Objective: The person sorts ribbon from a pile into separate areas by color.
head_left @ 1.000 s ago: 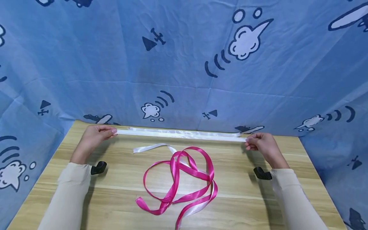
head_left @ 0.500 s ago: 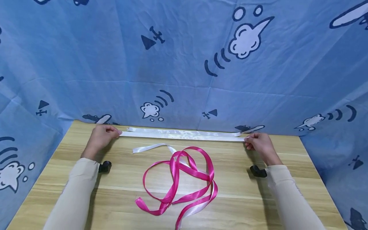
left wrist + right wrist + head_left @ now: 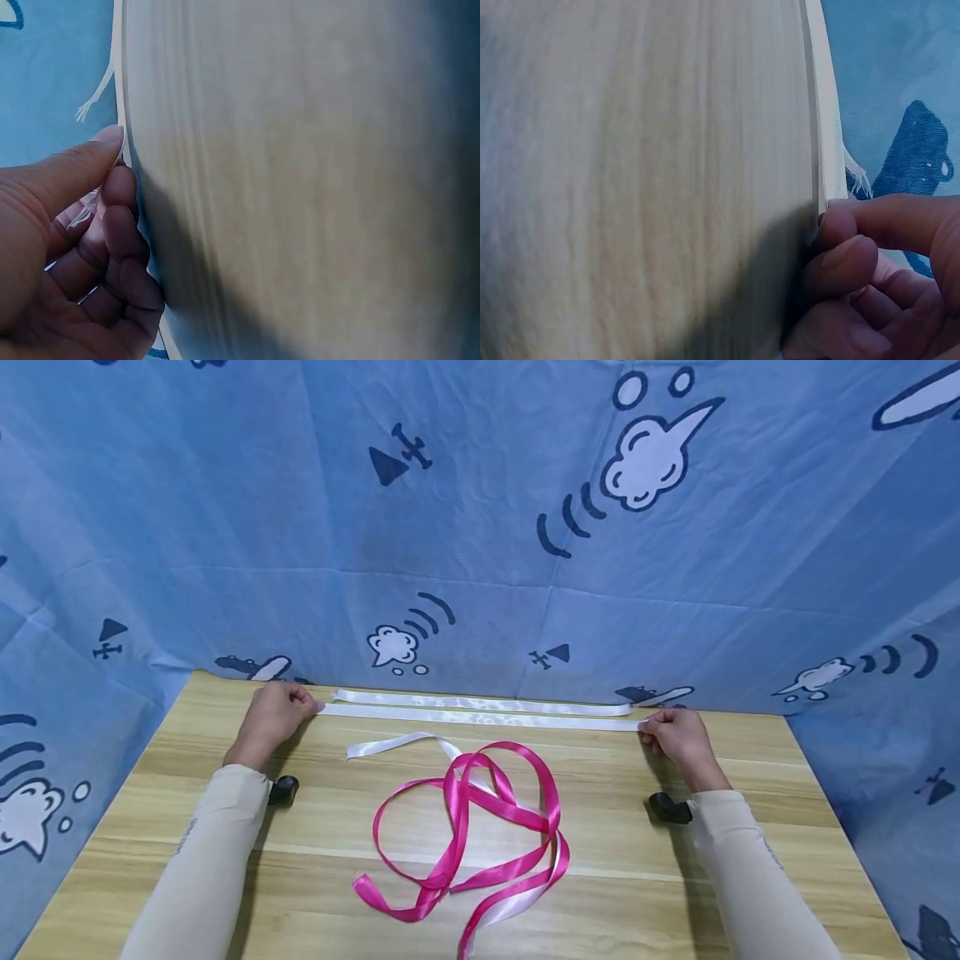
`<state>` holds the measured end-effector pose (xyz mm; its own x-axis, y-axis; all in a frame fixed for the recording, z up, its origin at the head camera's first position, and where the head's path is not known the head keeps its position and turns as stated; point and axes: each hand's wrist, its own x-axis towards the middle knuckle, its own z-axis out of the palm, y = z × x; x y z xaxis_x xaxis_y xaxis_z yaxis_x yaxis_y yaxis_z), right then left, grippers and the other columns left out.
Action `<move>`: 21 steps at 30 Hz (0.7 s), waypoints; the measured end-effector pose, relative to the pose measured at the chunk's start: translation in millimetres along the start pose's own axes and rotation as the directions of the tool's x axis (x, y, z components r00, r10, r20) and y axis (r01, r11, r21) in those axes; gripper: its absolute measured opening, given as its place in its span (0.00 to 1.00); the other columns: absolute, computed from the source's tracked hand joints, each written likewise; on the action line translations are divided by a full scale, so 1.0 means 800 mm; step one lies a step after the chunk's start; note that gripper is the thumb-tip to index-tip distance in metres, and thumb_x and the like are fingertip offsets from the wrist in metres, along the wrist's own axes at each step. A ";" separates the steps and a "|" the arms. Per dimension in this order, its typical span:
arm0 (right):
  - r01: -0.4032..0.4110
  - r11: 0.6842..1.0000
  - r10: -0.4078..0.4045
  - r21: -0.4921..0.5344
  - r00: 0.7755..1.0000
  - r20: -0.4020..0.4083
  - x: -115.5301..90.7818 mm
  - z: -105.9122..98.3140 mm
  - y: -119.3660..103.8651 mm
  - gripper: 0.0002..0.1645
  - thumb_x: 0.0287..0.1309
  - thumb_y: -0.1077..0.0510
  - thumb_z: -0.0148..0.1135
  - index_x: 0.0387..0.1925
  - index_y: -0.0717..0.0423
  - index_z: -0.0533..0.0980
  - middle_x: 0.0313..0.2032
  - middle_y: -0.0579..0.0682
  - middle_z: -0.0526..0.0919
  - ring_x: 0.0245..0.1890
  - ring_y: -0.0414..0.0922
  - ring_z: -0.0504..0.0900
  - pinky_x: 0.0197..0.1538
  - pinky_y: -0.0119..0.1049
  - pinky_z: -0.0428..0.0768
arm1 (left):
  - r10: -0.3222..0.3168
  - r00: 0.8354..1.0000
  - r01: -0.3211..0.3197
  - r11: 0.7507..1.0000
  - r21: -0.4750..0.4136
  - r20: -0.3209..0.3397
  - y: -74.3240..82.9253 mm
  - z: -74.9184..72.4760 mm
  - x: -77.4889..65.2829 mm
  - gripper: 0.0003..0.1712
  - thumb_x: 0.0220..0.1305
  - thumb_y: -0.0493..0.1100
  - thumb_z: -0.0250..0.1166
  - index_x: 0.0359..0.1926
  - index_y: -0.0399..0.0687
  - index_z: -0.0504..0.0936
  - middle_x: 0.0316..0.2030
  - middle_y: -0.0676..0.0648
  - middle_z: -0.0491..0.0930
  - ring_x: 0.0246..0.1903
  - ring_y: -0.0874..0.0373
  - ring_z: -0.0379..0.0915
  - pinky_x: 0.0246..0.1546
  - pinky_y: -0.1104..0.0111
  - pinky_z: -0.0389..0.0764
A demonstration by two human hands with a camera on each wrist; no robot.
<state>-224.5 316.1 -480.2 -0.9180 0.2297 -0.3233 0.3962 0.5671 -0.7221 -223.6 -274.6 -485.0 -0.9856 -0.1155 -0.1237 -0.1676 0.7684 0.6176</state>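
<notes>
A white ribbon point(image 3: 480, 718) stretches straight across the far part of the wooden table, between the two hands. The left hand point(image 3: 276, 718) pinches its left end between thumb and fingertips; in the left wrist view a frayed end pokes out among the fingers point(image 3: 124, 232). At the other end the right hand point(image 3: 681, 742) pinches the ribbon's right tip, and the right wrist view shows thumb and forefinger meeting on it. Just behind lies a second white ribbon point(image 3: 480, 703), roughly parallel, with frayed ends, touched by neither hand.
Nearer the person, a loosely looped pink ribbon point(image 3: 551, 793) lies in a tangle with a white ribbon point(image 3: 390, 744). A blue printed cloth point(image 3: 480, 527) hangs behind the wooden table point(image 3: 615, 877). Black wrist cameras point(image 3: 667, 808) sit at both sleeves.
The left hand has moved a little to the right with its ribbon end. The held ribbon has come lower, nearer the table, and shows a gap from the ribbon behind.
</notes>
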 end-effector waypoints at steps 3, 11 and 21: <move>0.001 1.000 -0.002 -0.008 1.000 -0.010 0.001 0.000 0.000 0.09 0.74 0.62 0.58 0.42 0.68 0.78 0.22 0.41 0.79 0.21 0.37 0.75 0.26 0.32 0.77 | -0.016 1.000 0.016 1.000 0.011 0.004 0.004 0.000 -0.001 0.12 0.71 0.43 0.68 0.34 0.37 0.84 0.26 0.46 0.80 0.28 0.52 0.70 0.30 0.65 0.69; -0.006 1.000 0.005 -0.021 1.000 -0.024 0.002 0.001 0.002 0.10 0.73 0.62 0.59 0.44 0.68 0.78 0.22 0.41 0.79 0.21 0.37 0.75 0.26 0.32 0.77 | -0.038 0.999 0.038 0.999 0.029 0.008 0.006 0.002 0.001 0.14 0.71 0.45 0.69 0.33 0.37 0.84 0.26 0.46 0.77 0.30 0.50 0.70 0.32 0.65 0.69; 0.015 0.999 -0.015 0.028 1.000 -0.007 -0.001 -0.002 0.001 0.11 0.73 0.62 0.60 0.46 0.69 0.77 0.23 0.41 0.80 0.22 0.36 0.76 0.27 0.31 0.79 | -0.050 0.999 0.050 0.998 0.044 0.016 0.007 0.001 0.001 0.14 0.70 0.46 0.70 0.35 0.37 0.84 0.30 0.44 0.79 0.33 0.50 0.71 0.34 0.65 0.69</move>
<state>-223.6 317.9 -479.9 -0.9240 0.2264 -0.3082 0.3824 0.5484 -0.7436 -225.0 -269.5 -482.4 -0.9753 -0.1438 -0.1675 -0.2152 0.7889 0.5756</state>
